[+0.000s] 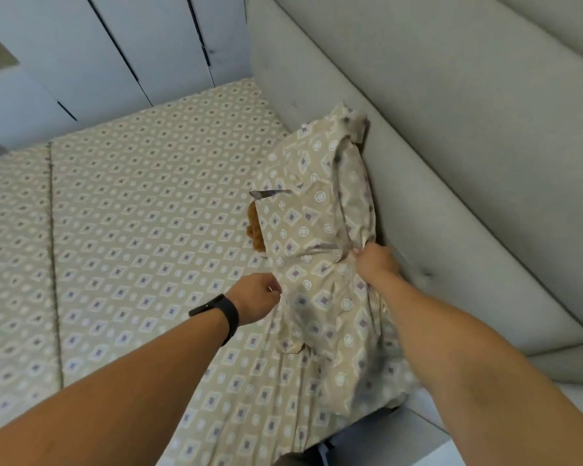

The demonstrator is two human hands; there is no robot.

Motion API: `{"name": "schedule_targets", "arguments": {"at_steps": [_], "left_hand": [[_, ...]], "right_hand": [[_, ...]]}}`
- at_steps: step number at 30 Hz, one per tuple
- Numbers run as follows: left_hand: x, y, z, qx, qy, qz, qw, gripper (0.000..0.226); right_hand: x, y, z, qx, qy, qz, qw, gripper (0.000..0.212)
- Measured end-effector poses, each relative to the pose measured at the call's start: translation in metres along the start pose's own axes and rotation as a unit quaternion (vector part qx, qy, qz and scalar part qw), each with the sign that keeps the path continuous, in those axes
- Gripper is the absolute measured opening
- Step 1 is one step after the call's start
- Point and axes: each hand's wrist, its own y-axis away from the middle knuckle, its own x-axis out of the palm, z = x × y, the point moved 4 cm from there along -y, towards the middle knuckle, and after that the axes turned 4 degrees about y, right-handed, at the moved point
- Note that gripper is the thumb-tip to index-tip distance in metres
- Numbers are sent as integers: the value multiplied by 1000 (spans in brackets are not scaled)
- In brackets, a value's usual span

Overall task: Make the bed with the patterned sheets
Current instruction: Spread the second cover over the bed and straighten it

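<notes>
Bed (132,230) by padded headboard (451,163), patterned sheet on.
Pillow (317,230) at headboard edge; right hand (376,264) pinches pillowcase bunch, left hand (254,297) grips its near edge, likely pulling cover over brown filling.

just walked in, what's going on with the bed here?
A person is making a bed against a padded headboard. The patterned fitted sheet already covers the mattress. Both hands work on a pillow in a matching pillowcase by the headboard: the right hand pinches bunched fabric at its edge, and the left hand, with a dark wristband, is at the loose lower part. A brown filling shows at the case's open side, so it is not yet closed.
</notes>
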Motion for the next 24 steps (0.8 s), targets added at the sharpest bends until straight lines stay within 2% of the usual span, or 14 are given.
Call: {"name": "schedule_targets", "arguments": {"at_steps": [2,5,7,11,13,15,16,18,20,22,24], "left_hand": [[-8,6,7,-11,-10,-17,1000,32],[-42,36,12,-1,22,-63,998,64],[-67,62,20,8,68,-77,995,80],[-109,105,60,40,89,-124,988,101],[-135,147,105,25,101,-170,980,96],[-147,162,116,29,61,-207,976,89],[-160,181,143,23,48,-227,972,88],[-174,201,181,18,35,-235,971,84],[-177,212,225,0,32,-204,979,73],[-166,220,250,-16,43,-177,983,70],[-142,225,262,-9,51,-145,988,67]], "right_hand": [[-4,25,37,-53,-17,-16,998,38],[-14,76,115,-136,-53,-26,989,30],[-20,115,167,-181,-103,-6,978,27],[-11,177,239,-206,-229,54,950,34],[8,221,281,-208,-254,68,942,34],[15,233,294,-193,-287,78,935,34],[32,252,312,-188,-301,91,931,32],[63,272,330,-174,-320,107,925,28],[98,276,337,-122,-257,90,955,27],[126,277,319,-36,-130,63,989,36],[149,297,297,-12,-54,65,996,45]]}}
